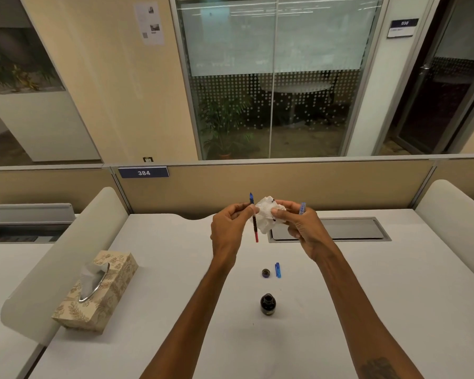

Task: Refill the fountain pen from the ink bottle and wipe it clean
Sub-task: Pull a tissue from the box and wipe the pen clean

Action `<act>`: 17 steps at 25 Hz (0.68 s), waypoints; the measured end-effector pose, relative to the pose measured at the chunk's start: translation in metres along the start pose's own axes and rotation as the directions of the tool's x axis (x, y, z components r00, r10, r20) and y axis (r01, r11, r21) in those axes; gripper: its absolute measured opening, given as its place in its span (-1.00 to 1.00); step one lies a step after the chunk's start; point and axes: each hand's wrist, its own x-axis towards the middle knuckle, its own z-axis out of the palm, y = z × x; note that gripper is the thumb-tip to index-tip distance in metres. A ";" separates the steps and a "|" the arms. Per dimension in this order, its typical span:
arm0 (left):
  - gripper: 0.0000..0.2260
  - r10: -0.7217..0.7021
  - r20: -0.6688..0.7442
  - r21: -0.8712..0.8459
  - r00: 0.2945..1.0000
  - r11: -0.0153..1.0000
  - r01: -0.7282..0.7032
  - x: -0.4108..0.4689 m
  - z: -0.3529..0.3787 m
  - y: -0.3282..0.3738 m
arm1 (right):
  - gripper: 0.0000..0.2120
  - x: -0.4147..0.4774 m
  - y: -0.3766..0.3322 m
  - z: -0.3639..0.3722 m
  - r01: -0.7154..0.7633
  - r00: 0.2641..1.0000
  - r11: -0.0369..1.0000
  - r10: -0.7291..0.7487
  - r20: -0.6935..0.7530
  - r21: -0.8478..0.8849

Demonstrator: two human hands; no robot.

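My left hand (229, 228) pinches the fountain pen's inner section (254, 224) upright, blue nib end up and red converter end down. My right hand (298, 224) holds a crumpled white tissue (267, 214) with dark ink spots right beside the pen. A blue pen barrel (302, 208) sticks up from the same hand. Below on the white desk (175, 283) stands the open dark ink bottle (268, 304). Its cap (265, 273) lies further back, beside a blue pen cap (278, 270).
A patterned tissue box (96, 291) stands at the left of the desk. A grey cable hatch (340, 229) is set into the desk behind my hands. Curved white dividers (66, 255) flank the desk, with a partition wall at the back.
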 end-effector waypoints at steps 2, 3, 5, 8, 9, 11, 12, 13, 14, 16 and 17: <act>-0.77 -0.011 -0.024 -0.080 1.000 0.997 0.010 0.000 0.002 0.001 | -0.74 -0.002 0.004 0.002 -0.030 0.999 0.999 0.030 -0.027 -0.022; -0.77 -0.020 -0.033 -0.126 0.999 0.992 0.016 0.000 0.003 0.002 | -0.72 -0.003 0.005 0.004 -0.048 0.998 0.999 0.047 -0.032 -0.011; -0.78 -0.045 -0.032 -0.231 0.998 0.972 0.036 0.001 0.005 0.005 | -0.71 -0.007 0.007 0.008 -0.085 0.996 0.992 0.085 -0.002 0.095; -0.80 -0.087 0.056 -0.433 0.995 0.896 0.102 -0.002 0.011 0.011 | -0.66 -0.014 0.010 0.019 -0.142 0.989 0.919 0.121 0.080 0.367; -0.78 -0.097 0.101 -0.502 0.990 0.855 0.135 -0.002 0.014 0.013 | -0.66 -0.017 0.011 0.024 -0.161 0.986 0.896 0.133 0.096 0.413; -0.71 -0.115 0.149 -0.567 0.982 0.804 0.180 -0.001 0.018 0.013 | -0.70 -0.022 0.012 0.033 -0.181 0.982 0.897 0.145 0.119 0.403; -0.72 -0.132 0.145 -0.562 0.981 0.805 0.191 -0.001 0.019 0.014 | -0.74 -0.024 0.012 0.037 -0.182 0.981 0.915 0.147 0.122 0.361; -0.74 -0.144 0.131 -0.540 0.981 0.819 0.192 0.000 0.020 0.013 | -0.78 -0.025 0.011 0.039 -0.174 0.982 0.937 0.145 0.118 0.303; -0.74 -0.149 0.128 -0.525 0.981 0.829 0.194 0.000 0.019 0.012 | -0.81 -0.026 0.011 0.041 -0.158 0.985 0.960 0.136 0.107 0.233; -0.75 -0.141 0.148 -0.513 0.979 0.836 0.198 0.000 0.018 0.009 | -0.82 -0.027 0.013 0.043 -0.120 0.991 0.990 0.115 0.067 0.077; -0.75 -0.136 0.168 -0.508 0.976 0.837 0.204 0.001 0.017 0.007 | -0.81 -0.027 0.014 0.045 -0.110 0.993 0.994 0.108 0.051 0.028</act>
